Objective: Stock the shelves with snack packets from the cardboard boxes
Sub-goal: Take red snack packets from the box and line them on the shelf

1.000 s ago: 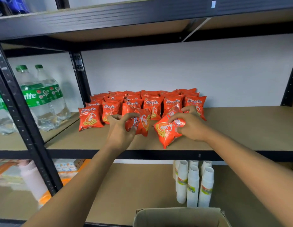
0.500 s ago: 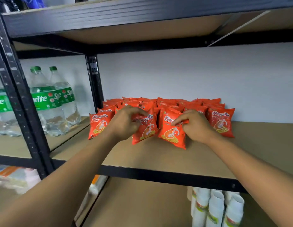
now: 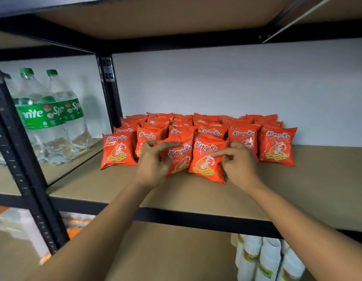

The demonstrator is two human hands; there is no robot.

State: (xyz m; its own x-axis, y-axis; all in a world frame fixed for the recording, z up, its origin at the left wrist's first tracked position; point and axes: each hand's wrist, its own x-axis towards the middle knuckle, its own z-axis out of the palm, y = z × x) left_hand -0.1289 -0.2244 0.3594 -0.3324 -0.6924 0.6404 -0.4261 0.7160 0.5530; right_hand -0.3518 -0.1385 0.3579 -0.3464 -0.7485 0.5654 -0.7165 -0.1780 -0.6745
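Observation:
Several red prawn-cracker packets [image 3: 276,147] stand in rows on the brown middle shelf [image 3: 307,191], against the white back wall. In front of the rows, my left hand [image 3: 153,165] pinches a tilted red packet [image 3: 181,157] by its left edge. Beside it, my right hand [image 3: 239,163] pinches the right edge of another upright packet [image 3: 206,161] that stands on the shelf. The two packets touch each other. No cardboard box is in view.
Large clear Sprite bottles [image 3: 54,122] stand on the neighbouring shelf at the left, behind a black upright post [image 3: 20,151]. Stacked white paper cups [image 3: 269,258] stand on the lower shelf at the right. The shelf board above hangs low overhead.
The camera has come closer to the shelf. Both hands have set their packets upright against the front row; the right packet now stands straight, and the cardboard box has dropped out of view.

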